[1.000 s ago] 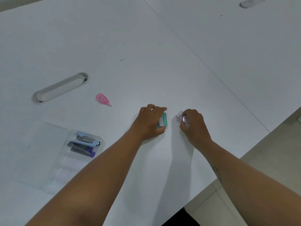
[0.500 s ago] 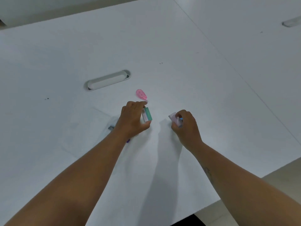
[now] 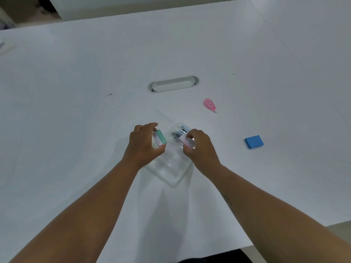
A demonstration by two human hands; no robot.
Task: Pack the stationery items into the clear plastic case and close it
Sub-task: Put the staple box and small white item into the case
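The clear plastic case (image 3: 171, 176) lies open on the white table, with a small stapler (image 3: 182, 130) in its far end. My left hand (image 3: 144, 144) grips a small green and white box (image 3: 160, 139) just above the case's left edge. My right hand (image 3: 199, 147) pinches a small pale pink, clear-wrapped item (image 3: 187, 142) over the case, beside the stapler. A pink correction tape (image 3: 209, 104) lies on the table beyond the case to the right. A blue eraser block (image 3: 254, 141) lies further right.
A long oval cable slot (image 3: 173, 84) is set into the table beyond the case. The table's near edge (image 3: 247, 245) runs close on the lower right. A seam to a second table (image 3: 273, 33) crosses the far right.
Both hands have carried their items left, from bare table to over the clear case. The head view has swung, bringing the case under the hands and the blue eraser into view.
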